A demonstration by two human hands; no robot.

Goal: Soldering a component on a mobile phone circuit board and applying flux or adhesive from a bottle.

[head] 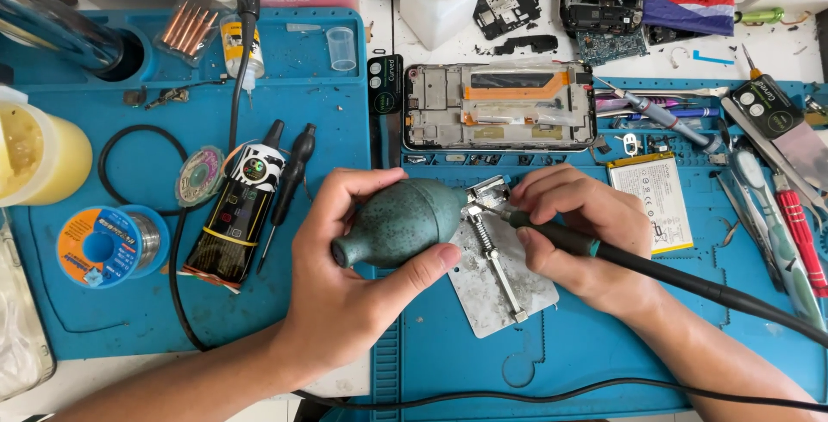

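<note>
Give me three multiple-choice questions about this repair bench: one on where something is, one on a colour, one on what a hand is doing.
1. Where is the opened phone?
A. Beyond the hands
B. Under the left hand
C. Left of the solder spool

2. What colour is the rubber blower bulb?
A. Red
B. Dark green
C. White

3. What is the right hand doing?
A. Resting empty
B. Gripping a black corded soldering iron
C. Lifting the battery

Answers:
1 A, it lies at the mat's far edge above both hands.
2 B, the bulb in the left hand is dark green.
3 B, its fingers close on the iron over the metal board holder.
</note>
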